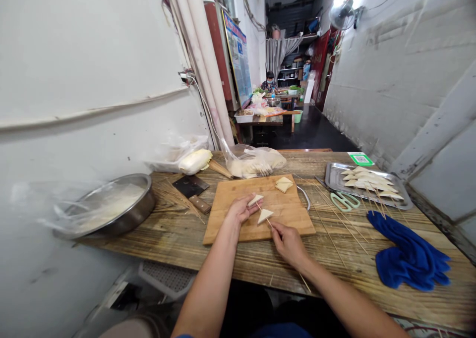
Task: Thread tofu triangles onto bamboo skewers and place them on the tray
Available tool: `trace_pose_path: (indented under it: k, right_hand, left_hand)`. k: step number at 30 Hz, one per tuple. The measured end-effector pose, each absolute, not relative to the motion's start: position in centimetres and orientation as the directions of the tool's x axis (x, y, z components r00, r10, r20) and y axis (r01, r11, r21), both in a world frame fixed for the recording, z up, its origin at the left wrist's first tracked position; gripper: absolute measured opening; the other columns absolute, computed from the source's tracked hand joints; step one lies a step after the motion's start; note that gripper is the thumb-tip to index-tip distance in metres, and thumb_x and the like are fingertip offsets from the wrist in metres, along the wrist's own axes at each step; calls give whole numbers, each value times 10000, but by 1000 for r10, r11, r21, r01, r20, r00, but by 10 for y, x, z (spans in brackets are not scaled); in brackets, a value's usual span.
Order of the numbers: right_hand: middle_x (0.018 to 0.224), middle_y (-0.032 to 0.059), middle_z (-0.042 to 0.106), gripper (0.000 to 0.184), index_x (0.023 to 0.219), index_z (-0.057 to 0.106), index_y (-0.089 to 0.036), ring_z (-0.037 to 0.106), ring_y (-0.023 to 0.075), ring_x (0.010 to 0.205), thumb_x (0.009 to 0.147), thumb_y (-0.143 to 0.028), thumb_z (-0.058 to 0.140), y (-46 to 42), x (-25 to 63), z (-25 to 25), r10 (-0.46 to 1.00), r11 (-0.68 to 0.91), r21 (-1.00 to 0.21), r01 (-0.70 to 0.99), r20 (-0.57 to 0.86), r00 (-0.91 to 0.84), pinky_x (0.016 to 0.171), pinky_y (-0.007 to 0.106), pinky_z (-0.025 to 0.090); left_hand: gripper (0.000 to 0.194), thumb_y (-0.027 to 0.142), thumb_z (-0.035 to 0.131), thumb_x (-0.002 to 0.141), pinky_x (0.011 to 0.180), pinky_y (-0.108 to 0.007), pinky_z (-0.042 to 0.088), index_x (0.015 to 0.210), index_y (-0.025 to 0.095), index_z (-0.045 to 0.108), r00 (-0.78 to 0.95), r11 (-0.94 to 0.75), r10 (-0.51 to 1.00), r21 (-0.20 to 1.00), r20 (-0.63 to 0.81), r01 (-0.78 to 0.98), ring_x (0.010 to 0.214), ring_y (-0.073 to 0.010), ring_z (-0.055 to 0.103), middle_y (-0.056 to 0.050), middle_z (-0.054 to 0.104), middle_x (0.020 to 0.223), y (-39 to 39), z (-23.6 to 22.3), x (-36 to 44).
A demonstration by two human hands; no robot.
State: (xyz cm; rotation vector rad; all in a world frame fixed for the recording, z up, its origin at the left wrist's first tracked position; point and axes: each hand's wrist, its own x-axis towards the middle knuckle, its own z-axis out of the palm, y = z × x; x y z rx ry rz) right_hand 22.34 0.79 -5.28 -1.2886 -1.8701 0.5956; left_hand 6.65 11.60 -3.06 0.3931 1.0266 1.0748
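Note:
Over a wooden cutting board (245, 189), my left hand (241, 208) is closed on a pale triangular slice (255, 199) that looks like tofu. My right hand (288, 241) pinches a thin wooden skewer (305, 281), whose lower end sticks out below the hand. A second pale triangle (265, 215) sits on the skewer between the two hands. The skewer's upper end reaches the slice in my left hand; its tip is hidden. Toward the board's back right corner lies a small stack of triangular slices (283, 184).
A metal tray (403, 197) holds skewered triangles at the right. Nearby lie green-handled scissors (345, 202), loose skewers (336, 216) and a blue cloth (409, 253). On the left are a cleaver (191, 185) and a metal basin (143, 199). A plastic bag (256, 162) and a cabbage (195, 161) stand behind.

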Motion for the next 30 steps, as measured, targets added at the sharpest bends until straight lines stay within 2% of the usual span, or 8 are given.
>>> trace_pose_path:
  k: [4, 10, 15, 19, 21, 26, 30]
  right_hand:
    - [853, 80, 708, 319, 997, 647, -152, 658, 185, 729, 836, -179, 373, 8, 221, -52, 927, 372, -735, 567, 323, -189, 666, 255, 485]
    - [763, 65, 705, 307, 949, 653, -149, 646, 171, 637, 830, -163, 371, 7, 217, -52, 932, 356, -712, 605, 315, -178, 611, 230, 466]
    - [789, 68, 705, 305, 959, 646, -154, 654, 170, 686, 825, -143, 372, 8, 213, -54, 934, 343, -662, 666, 314, -170, 648, 221, 458]
    - [746, 68, 698, 303, 948, 643, -146, 649, 173, 652, 822, -134, 368, 8, 211, -53, 936, 338, -650, 680, 310, -169, 624, 225, 453]
    - [718, 63, 693, 305, 952, 641, -144, 643, 169, 623, 823, -131, 364, 9, 210, -53, 934, 341, -642, 687, 312, -172, 608, 223, 452]
    - [781, 84, 702, 321, 997, 631, -128, 649, 168, 647, 830, -136, 357, 9, 210, -56, 922, 360, -620, 697, 349, -166, 631, 231, 464]
    - [807, 81, 706, 322, 1000, 633, -139, 658, 169, 681, 830, -137, 359, 10, 210, -57, 915, 377, -612, 695, 360, -179, 654, 231, 473]
  left_hand:
    - [51, 91, 591, 755, 667, -326, 561, 778, 47, 578, 93, 452, 872, 718, -480, -530, 711, -205, 660, -144, 658, 772, 116, -33, 67]
    - [28, 80, 578, 760, 659, -320, 558, 776, 58, 582, 92, 461, 869, 727, -486, -509, 702, -202, 659, -131, 658, 757, 116, -34, 68]
    - [16, 83, 580, 758, 651, -308, 556, 769, 75, 571, 91, 478, 860, 732, -502, -485, 686, -197, 659, -124, 657, 742, 116, -34, 69]
    - [46, 88, 584, 757, 650, -307, 553, 796, 76, 563, 96, 483, 861, 741, -500, -467, 684, -193, 659, -119, 658, 748, 115, -33, 69]
    - [69, 122, 589, 763, 652, -314, 550, 808, 78, 561, 113, 483, 864, 746, -490, -458, 692, -198, 660, -125, 659, 757, 114, -32, 69]
    - [255, 366, 519, 815, 677, -331, 539, 813, 111, 533, 210, 467, 881, 709, -424, -528, 783, -216, 660, -137, 658, 840, 111, -31, 67]
    - [164, 277, 537, 816, 687, -334, 535, 819, 113, 527, 163, 412, 907, 736, -389, -537, 753, -211, 665, -123, 659, 817, 108, -34, 68]
